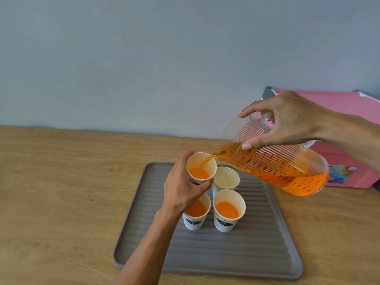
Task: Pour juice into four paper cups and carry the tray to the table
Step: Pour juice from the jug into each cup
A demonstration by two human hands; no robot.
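The right hand [287, 122] is clenched around the handle of a clear ribbed measuring jug [273, 161], thumb pressed along the jug's wall and index finger hooked over its rim. The jug is tipped steeply, spout down and toward the left, and orange juice [287, 179] pools in its lower side. From the spout a thin stream [205, 161] falls into the paper cup [202, 168] that sits just below and left of this grip.

The left hand [183, 188] grasps that cup from its left side, fingers wrapped round the wall and thumb at the near side, holding it upright. Whether its base is raised off the tray or resting on it cannot be told, since the hand hides it. The cup is partly filled with juice.

Just right of the held cup, touching or nearly touching it, stands an empty cup [226, 177]. Below the left hand's grip, toward the person, stand two more: a near-left cup [195, 214], partly covered by the wrist, and a near-right cup [228, 210], both holding juice. All three stand on a grey ribbed tray [236, 254], which lies on a wooden counter [61, 192]. Beyond the right hand, against the wall, rests a pink box [349, 112], partly hidden by the jug and forearm.
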